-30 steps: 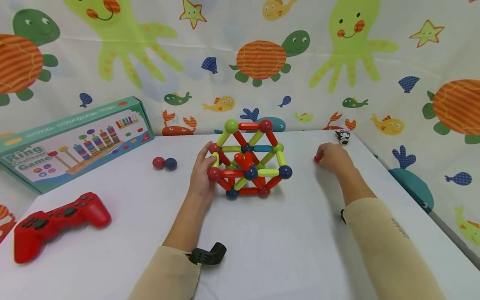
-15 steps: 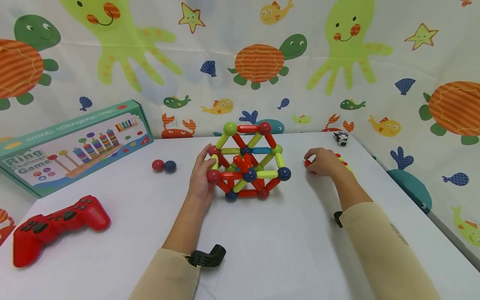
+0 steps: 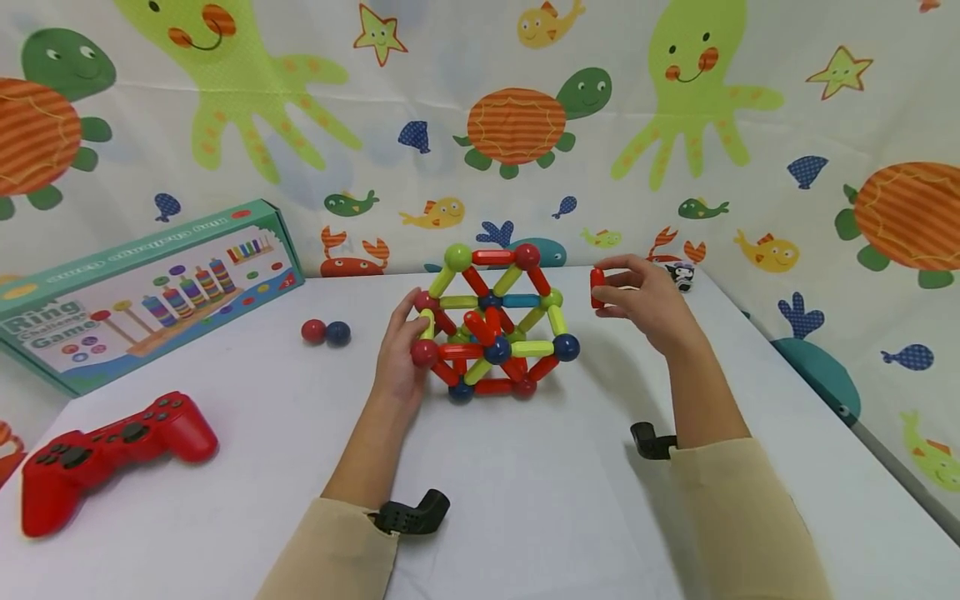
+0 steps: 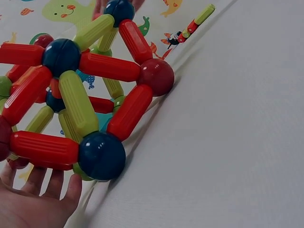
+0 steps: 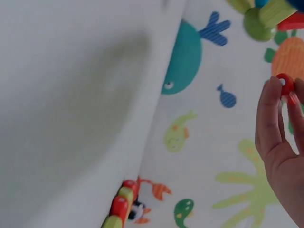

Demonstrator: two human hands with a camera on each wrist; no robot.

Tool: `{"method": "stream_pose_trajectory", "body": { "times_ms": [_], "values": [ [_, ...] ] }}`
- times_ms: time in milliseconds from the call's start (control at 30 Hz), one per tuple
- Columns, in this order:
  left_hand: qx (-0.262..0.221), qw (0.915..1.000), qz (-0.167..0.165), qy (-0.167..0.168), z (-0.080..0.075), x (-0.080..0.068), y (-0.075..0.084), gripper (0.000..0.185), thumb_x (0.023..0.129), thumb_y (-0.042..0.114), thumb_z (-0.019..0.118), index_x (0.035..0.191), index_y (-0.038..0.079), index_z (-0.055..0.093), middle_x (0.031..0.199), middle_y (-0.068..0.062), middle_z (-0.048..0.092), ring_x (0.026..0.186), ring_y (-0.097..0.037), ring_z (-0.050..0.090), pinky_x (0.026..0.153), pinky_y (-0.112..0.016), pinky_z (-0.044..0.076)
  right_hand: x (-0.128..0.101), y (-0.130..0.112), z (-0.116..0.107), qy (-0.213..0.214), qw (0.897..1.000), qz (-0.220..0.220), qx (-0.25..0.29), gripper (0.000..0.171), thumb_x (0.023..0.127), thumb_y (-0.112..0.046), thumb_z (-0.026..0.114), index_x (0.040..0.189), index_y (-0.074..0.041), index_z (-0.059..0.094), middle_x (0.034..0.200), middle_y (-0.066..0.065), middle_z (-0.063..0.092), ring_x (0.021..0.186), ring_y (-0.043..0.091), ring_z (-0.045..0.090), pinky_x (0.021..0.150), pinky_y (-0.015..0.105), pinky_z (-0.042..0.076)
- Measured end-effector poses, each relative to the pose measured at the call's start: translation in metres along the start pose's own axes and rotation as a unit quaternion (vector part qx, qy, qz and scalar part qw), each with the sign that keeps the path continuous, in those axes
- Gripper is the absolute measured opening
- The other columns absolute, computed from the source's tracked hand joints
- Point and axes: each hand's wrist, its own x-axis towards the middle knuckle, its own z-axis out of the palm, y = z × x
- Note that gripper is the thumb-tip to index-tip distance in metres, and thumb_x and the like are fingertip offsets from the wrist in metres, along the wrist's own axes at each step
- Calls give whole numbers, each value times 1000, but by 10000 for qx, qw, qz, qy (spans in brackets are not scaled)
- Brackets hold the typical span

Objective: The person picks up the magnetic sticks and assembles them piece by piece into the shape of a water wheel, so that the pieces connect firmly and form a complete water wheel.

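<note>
In the head view a frame of red, green and blue magnetic rods joined by coloured balls [image 3: 497, 350] stands mid-table. My left hand [image 3: 400, 367] grips its left side, thumb on a green rod and ball at the front. Seen from the left wrist, that hand's fingers [image 4: 56, 183] reach behind the frame's lower edge. To the right of the frame, raised off the table, my right hand [image 3: 651, 302] pinches a single red rod [image 3: 597, 288] held upright. The right wrist view shows the end of this red rod [image 5: 286, 84] between thumb and fingers, apart from the frame.
A red ball [image 3: 313, 332] and a blue ball [image 3: 338, 333] touch at left. Beyond them lie a red game controller [image 3: 123, 450] and a green toy box [image 3: 150, 300]. A small figurine [image 3: 682, 276] and a row of loose rods [image 4: 197, 23] sit far right.
My right hand has picked up the red rod from the right side of the table, lifted it and brought it leftward, turned upright. My left hand and the frame stay put.
</note>
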Motion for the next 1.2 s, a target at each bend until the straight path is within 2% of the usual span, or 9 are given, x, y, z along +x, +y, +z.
{"method": "stream_pose_trajectory", "body": {
  "times_ms": [200,400,567,700,967,1200],
  "values": [
    [-40,10000,-8,47,-1,0,-1,57,102,21,56,155,35,43,163,4,34,148,-22,35,122,-44,38,-15,-14,15,-95,9949,-353,938,48,100,-12,67,146,-16,54,137,15,54,119,32,61,87,30,62],
    [-24,10000,-21,3,-1,0,0,57,101,22,56,155,36,43,164,4,34,149,-22,35,121,-44,39,-25,-24,30,-561,9882,-641,1271,43,100,-11,68,141,-14,58,132,12,54,118,27,62,87,30,62],
    [7,10000,-25,22,-1,0,1,56,102,23,55,155,37,43,164,4,34,148,-21,35,122,-44,38,-29,-28,43,-1064,9827,-998,1142,33,96,-9,70,126,-9,57,123,12,62,106,23,73,92,31,61],
    [46,10000,-22,21,-1,1,1,56,102,22,55,155,36,44,163,5,34,149,-22,35,122,-44,39,-30,-30,53,-1329,9802,-1167,894,31,92,-6,73,119,-7,57,119,13,65,109,26,70,91,33,61],
    [98,9999,10,61,0,0,1,55,101,23,57,153,36,45,162,5,36,148,-21,35,121,-44,39,-30,-32,67,-1591,9809,-1068,332,29,90,-6,77,113,-9,59,119,10,63,116,28,66,90,35,61],
    [76,10000,34,36,1,-1,1,55,101,23,57,153,36,45,163,5,36,148,-22,35,122,-44,38,-31,-33,69,-1586,9826,-955,114,31,90,-7,77,114,-10,59,120,9,63,117,27,66,90,37,61]
  ]
}}
